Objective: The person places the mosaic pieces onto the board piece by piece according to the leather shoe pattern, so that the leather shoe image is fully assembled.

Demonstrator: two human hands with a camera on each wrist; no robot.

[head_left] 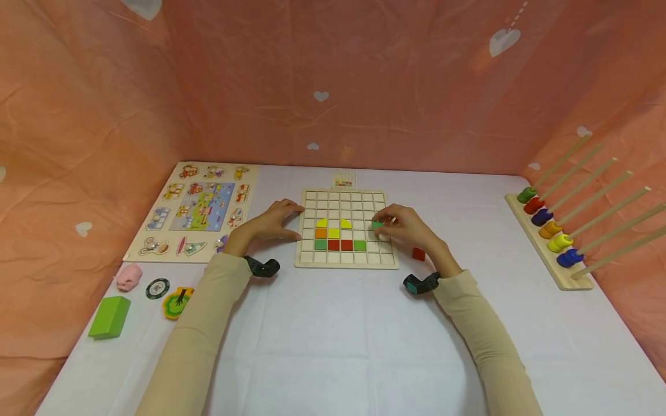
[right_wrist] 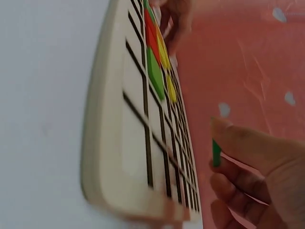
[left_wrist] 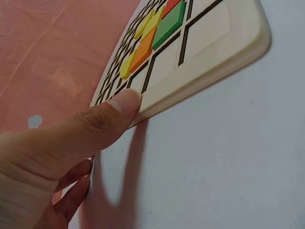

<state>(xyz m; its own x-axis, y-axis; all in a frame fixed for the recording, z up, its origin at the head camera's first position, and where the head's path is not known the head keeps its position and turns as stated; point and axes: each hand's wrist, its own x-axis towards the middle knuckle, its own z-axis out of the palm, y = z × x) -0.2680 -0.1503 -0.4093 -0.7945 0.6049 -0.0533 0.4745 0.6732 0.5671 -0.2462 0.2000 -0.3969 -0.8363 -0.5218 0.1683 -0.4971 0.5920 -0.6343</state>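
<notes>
In the head view a wooden grid board (head_left: 347, 266) lies on the white table between the hands. My left hand (head_left: 267, 222) is at its left edge; in the left wrist view the thumb (left_wrist: 126, 102) rests on the rim. My right hand (head_left: 406, 226) pinches a thin green tile (right_wrist: 216, 153) between thumb and fingers, over the board's right side. On the grid, a row of green and red tiles (head_left: 333, 245) sits below an orange tile (head_left: 321, 233) and a yellow tile (head_left: 333, 233). Two yellow pieces with a curved side (head_left: 346, 223) top these.
A loose red tile (head_left: 418, 254) lies right of the board, and a small pattern card (head_left: 344, 179) behind it. Leftward are a picture puzzle (head_left: 156, 217), pink pig (head_left: 129, 277), round chip (head_left: 158, 288), tree piece (head_left: 177, 303) and green block (head_left: 110, 317). A peg stand (head_left: 564, 263) with colored rings stands right.
</notes>
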